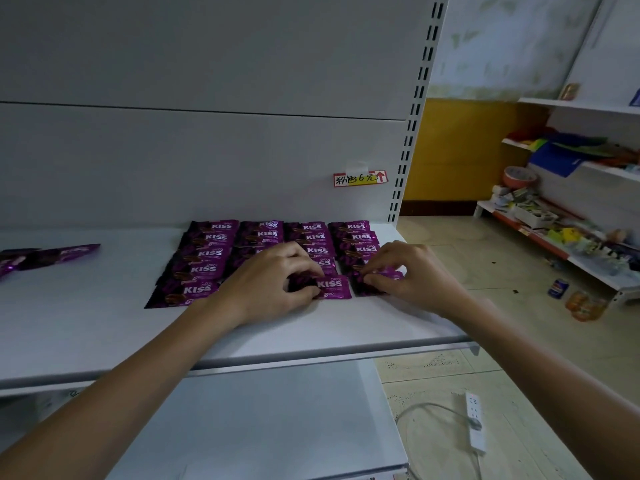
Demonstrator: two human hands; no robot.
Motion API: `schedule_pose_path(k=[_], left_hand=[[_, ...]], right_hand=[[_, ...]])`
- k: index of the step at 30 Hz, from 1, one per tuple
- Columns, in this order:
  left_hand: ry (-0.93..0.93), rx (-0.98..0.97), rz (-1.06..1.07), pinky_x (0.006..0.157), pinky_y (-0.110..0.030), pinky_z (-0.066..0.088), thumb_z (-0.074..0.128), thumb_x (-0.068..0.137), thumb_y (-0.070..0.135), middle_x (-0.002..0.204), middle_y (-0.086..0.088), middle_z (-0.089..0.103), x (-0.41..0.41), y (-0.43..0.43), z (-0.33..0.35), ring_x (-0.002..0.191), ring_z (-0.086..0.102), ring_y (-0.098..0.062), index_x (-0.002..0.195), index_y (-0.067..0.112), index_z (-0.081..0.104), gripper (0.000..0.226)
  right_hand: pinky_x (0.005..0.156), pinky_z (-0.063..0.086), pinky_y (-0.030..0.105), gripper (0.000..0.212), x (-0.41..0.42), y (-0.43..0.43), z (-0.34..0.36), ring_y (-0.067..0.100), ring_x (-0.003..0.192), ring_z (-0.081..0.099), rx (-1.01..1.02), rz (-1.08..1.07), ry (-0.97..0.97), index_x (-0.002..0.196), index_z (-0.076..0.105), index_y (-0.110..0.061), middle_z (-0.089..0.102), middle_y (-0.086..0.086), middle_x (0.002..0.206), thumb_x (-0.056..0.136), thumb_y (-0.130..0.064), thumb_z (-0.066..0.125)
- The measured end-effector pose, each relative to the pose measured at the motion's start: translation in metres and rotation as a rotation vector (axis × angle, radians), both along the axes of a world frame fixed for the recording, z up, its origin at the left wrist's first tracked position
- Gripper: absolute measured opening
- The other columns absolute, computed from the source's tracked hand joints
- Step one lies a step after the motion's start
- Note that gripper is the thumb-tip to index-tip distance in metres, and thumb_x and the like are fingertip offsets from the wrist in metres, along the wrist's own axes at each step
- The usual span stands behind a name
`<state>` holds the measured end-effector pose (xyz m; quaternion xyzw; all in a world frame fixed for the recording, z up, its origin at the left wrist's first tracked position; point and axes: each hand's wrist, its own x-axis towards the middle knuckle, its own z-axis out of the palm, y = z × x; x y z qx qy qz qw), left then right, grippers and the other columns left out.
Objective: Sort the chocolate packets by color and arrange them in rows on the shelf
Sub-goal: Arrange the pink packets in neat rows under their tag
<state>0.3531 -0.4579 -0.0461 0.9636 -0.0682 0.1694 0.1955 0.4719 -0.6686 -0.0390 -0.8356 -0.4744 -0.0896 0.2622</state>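
Several purple "KISS" chocolate packets [207,252] lie in overlapping columns on the white shelf [86,306]. My left hand [266,284] pinches the front packet of the third column [332,288] between thumb and fingers. To its right, my right hand [405,271] pinches the front packet of the fourth column [369,284] at its right end. Both packets lie flat on the shelf. A few loose purple packets [48,257] lie at the shelf's far left.
A handwritten price label [360,178] is taped to the back panel. A lower shelf [259,427] sits below. To the right are floor tiles with a power strip [474,424], cans [558,288], and another stocked shelf unit [568,216].
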Motion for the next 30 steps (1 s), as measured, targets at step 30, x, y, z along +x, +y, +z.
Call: schedule_pose_path(k=[30], left_hand=[[0.035,0.053,0.686,0.075,-0.025,0.036,0.045,0.068,0.06,0.105,0.008,0.059,-0.184,0.265,-0.004,0.094,0.05,-0.01,0.117,0.024,0.06,0.063]], right_hand=[[0.105,0.032,0.033,0.053,-0.125,0.352,0.0,0.021,0.126,0.041,-0.353,0.395,-0.06,0.143,0.029,-0.02,0.043,0.005,0.14,0.094,-0.029,0.045]])
